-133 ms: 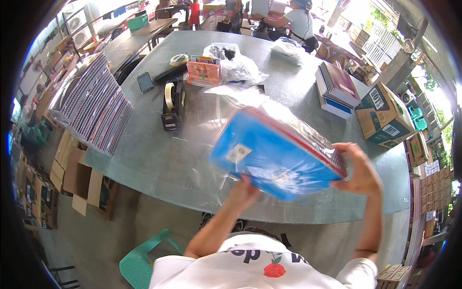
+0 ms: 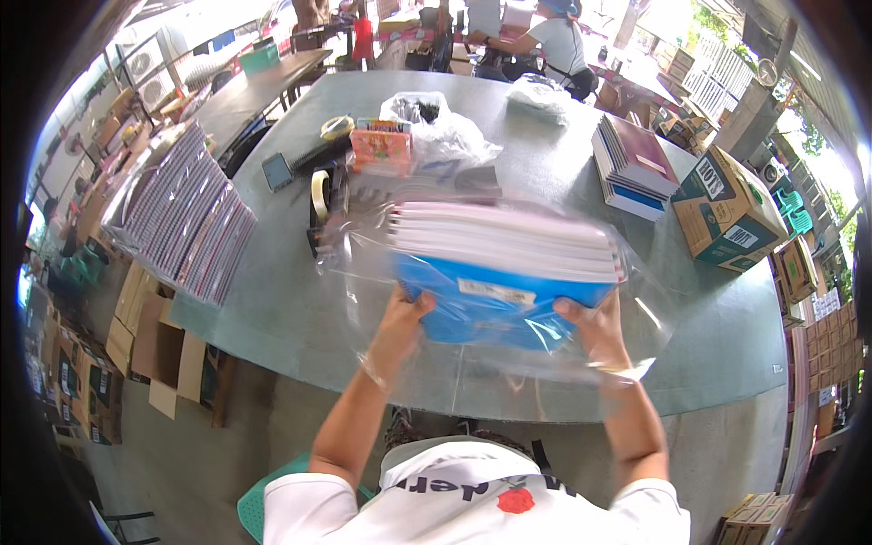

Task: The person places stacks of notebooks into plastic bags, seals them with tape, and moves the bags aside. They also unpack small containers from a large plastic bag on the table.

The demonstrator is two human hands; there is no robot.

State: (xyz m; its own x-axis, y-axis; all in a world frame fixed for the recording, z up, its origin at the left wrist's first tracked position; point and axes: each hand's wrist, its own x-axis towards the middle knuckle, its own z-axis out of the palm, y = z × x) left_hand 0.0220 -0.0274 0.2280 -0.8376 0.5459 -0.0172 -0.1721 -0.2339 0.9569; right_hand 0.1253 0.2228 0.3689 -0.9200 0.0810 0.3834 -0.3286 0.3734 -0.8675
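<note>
A stack of notebooks (image 2: 509,313) with a blue cover towards me is held up over the table, its white page edges on top. Loose clear plastic wrap (image 2: 649,318) surrounds the stack and reaches back over my wrists. My left hand (image 2: 401,318) grips the stack's lower left corner, thumb on the blue cover. At the lower right, my right hand (image 2: 595,325) clasps it the same way. The fingers of both hands are mostly hidden behind the stack.
A tall plastic-wrapped stack of spiral notebooks (image 2: 186,213) stands at the table's left edge. Behind my stack are a tape dispenser (image 2: 327,200), a phone (image 2: 276,172) and an orange pack (image 2: 381,150). To the right are more books (image 2: 636,159) and a carton (image 2: 731,209).
The stack has swung from a slant to nearly level, page edges now up. My right hand has moved left and down from its end; my left hand has shifted left and up.
</note>
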